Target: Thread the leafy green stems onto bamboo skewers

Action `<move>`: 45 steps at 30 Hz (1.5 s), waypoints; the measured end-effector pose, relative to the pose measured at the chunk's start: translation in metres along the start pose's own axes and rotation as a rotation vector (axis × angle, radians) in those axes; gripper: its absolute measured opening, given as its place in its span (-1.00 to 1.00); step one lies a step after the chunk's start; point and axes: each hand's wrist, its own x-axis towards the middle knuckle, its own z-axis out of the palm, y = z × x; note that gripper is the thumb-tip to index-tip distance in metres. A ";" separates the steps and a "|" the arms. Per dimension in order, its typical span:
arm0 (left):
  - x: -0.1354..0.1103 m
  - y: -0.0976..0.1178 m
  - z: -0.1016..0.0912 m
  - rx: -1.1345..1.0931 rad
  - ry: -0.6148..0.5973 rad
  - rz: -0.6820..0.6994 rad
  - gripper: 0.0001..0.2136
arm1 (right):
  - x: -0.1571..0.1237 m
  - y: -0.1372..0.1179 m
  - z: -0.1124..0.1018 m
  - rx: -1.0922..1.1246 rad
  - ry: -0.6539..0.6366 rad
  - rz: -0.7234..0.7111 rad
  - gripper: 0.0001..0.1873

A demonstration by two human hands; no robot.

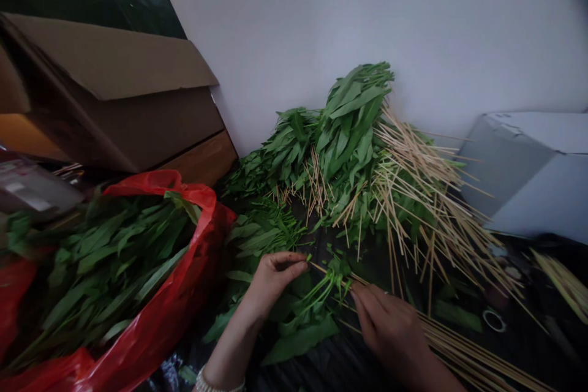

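My left hand (274,278) pinches the tip of a thin bamboo skewer (321,269) with its fingers pressed together. A small bunch of green leafy stems (316,303) is threaded on that skewer between my hands. My right hand (390,324) is closed around the skewer's other end, right beside a bundle of bare skewers (468,355) lying on the dark surface. Behind them, against the white wall, leans a heap of skewered greens (358,153), their sticks fanning out to the right.
An open red plastic bag (184,312) full of loose greens sits at the left. A cardboard box (119,104) stands behind it. A grey box (528,171) is at the right, and a small ring (494,320) lies on the dark surface.
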 end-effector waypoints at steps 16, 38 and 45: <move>0.000 -0.004 -0.001 0.007 -0.067 0.001 -0.73 | -0.004 0.001 0.003 -0.048 -0.011 -0.032 -0.74; 0.005 -0.012 -0.001 -0.027 -0.183 -0.036 -0.73 | -0.008 0.002 0.007 -0.055 -0.028 -0.094 -0.71; 0.000 -0.015 0.013 -0.047 -0.262 -0.040 -0.71 | -0.004 0.000 0.007 -0.083 -0.037 -0.115 -0.70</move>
